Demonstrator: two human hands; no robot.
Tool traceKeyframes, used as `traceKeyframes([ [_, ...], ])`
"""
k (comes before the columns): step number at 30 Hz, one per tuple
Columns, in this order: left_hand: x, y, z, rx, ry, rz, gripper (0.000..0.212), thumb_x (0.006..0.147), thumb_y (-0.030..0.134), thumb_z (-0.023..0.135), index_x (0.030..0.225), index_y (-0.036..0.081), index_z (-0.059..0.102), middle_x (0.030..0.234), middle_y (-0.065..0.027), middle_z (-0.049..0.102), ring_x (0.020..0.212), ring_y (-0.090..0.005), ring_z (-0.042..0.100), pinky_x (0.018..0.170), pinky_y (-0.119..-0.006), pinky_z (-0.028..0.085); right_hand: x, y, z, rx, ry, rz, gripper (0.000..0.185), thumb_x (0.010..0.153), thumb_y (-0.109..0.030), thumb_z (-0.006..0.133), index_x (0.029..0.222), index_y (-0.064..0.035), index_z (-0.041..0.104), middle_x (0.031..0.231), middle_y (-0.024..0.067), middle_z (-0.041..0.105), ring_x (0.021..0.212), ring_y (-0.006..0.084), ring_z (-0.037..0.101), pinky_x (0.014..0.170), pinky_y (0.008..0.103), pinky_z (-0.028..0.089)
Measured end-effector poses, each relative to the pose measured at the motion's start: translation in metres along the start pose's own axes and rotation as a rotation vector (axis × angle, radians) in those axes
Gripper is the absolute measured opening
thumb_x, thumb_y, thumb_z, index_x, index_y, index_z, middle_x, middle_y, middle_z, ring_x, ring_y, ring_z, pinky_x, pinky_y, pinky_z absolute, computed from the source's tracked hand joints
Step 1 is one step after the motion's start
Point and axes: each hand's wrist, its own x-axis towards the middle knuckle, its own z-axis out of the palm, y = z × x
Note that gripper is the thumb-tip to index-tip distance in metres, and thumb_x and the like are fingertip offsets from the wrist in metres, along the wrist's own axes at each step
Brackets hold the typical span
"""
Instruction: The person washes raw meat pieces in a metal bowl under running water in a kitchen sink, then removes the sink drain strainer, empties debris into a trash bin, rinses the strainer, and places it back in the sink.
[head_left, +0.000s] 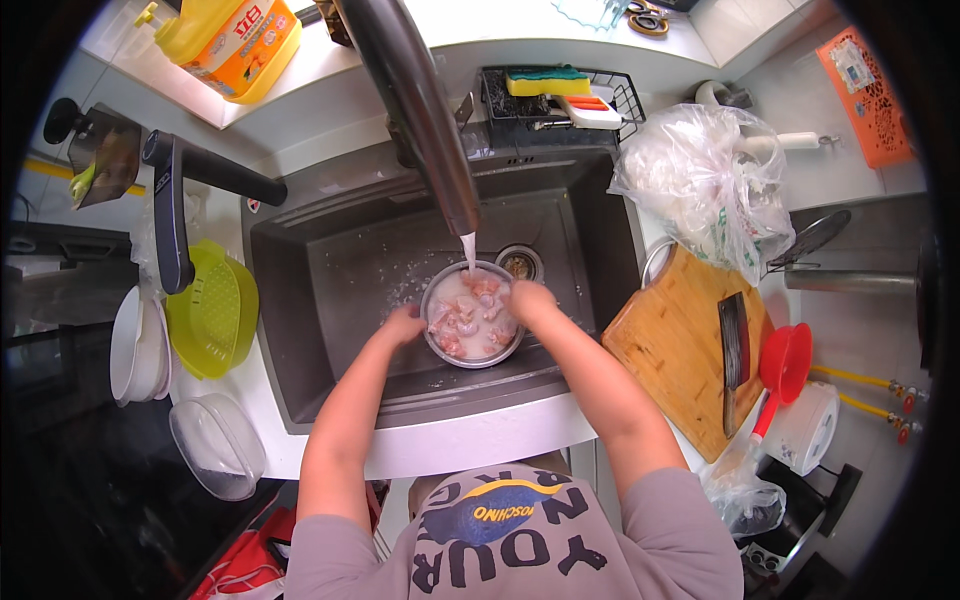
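A round metal bowl (474, 363) holds pieces of raw meat (466, 313) in cloudy water, inside the dark sink (352, 255). Water runs into it from the dark faucet (442, 142). My left hand (406, 325) is at the bowl's left rim, its fingertips close against the side; a firm grip cannot be made out. At the upper right rim, my right hand (532, 302) holds the bowl, its fingers partly hidden. The drain strainer (519, 263), with bits of debris in it, lies just behind the bowl.
Right of the sink, a cleaver (733, 352) lies on a wooden cutting board (675, 337), near a red ladle (785, 364) and a plastic bag (705, 180). A green colander (214, 315) and a clear container (217, 446) stand left. Behind is a sponge rack (562, 105).
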Motion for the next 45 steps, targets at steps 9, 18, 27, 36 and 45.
traceKeyframes([
  [9,0.005,-0.014,0.023,-0.31,-0.297,-0.255,0.024,0.08,0.008,0.056,0.103,0.007,0.056,0.086,-0.0048,0.062,0.079,-0.0134,0.063,0.065,-0.025,0.056,0.007,-0.031,0.023,0.259,0.039,0.045,0.083,0.078,-0.057,0.055,0.138,-0.0053,0.03,0.115,0.0218,0.058,0.1,0.034,0.06,0.086,0.0389,0.047],
  [18,-0.045,0.061,0.025,-0.232,-0.144,-0.033,0.062,0.077,0.005,0.05,0.133,0.015,0.027,0.096,-0.0064,0.06,0.075,-0.0153,0.063,0.056,-0.029,0.054,0.088,-0.014,0.086,0.986,0.164,0.031,0.09,0.079,-0.065,0.052,0.141,-0.0054,0.025,0.119,0.0213,0.055,0.106,0.0301,0.056,0.085,0.0362,0.045],
  [27,-0.082,0.107,0.002,0.259,0.017,0.128,0.09,0.072,0.012,0.053,0.143,0.004,-0.001,0.11,-0.0283,0.054,0.08,-0.0321,0.064,0.056,-0.036,0.054,0.093,-0.066,0.094,1.422,0.035,0.118,0.077,0.081,-0.064,0.049,0.117,0.0042,0.054,0.117,0.0231,0.056,0.111,0.033,0.053,0.091,0.0355,0.041],
  [36,-0.115,0.125,-0.015,0.752,0.297,0.394,0.085,0.069,0.015,0.055,0.142,0.0,0.012,0.105,-0.0347,0.052,0.088,-0.0462,0.058,0.08,-0.048,0.048,0.071,-0.123,0.081,1.941,-0.055,0.044,0.059,0.088,-0.05,0.048,0.125,-0.0044,0.049,0.116,0.0104,0.056,0.101,0.0196,0.054,0.083,0.0307,0.044],
  [45,-0.131,0.148,-0.002,0.907,0.343,0.405,0.084,0.069,0.012,0.057,0.141,0.0,0.016,0.105,-0.0382,0.048,0.081,-0.048,0.059,0.075,-0.048,0.051,0.023,-0.135,0.04,2.302,-0.378,-0.051,0.06,0.088,-0.062,0.036,0.115,-0.0111,0.053,0.108,0.0083,0.06,0.095,0.0224,0.059,0.079,0.0369,0.048],
])
